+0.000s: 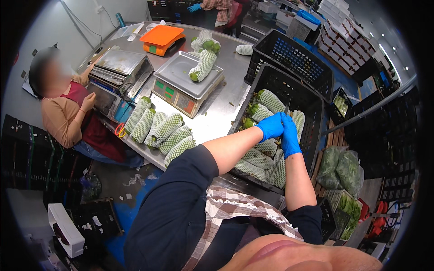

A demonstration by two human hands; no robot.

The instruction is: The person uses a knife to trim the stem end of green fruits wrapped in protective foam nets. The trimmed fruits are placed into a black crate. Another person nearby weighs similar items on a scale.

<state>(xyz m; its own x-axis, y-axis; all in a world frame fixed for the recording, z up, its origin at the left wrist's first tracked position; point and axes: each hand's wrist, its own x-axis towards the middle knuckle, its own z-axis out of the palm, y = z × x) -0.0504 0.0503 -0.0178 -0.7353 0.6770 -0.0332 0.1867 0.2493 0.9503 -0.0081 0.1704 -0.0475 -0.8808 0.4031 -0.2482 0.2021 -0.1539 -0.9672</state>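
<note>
My gloved left hand (271, 126) and gloved right hand (289, 134) meet, fingers closed, over a black plastic crate (315, 135). A narrow dark tool (287, 105), perhaps a blade, sticks up from between them; my right hand seems wrapped round it, while what my left fingers grip is hidden. Inside the crate are several long green vegetables (271, 100) in white foam net sleeves, stems showing at some ends. More sleeved vegetables (167, 127) lie in a row along the left front of the steel table (210, 124).
A scale (183, 79) bearing sleeved produce, an orange scale (161, 37), a wrapping machine (118, 65) and orange scissors (120, 129) occupy the table. A co-worker (68, 110) is at left, another (217, 11) behind. An empty crate (296, 54) and bagged greens (343, 171) are at right.
</note>
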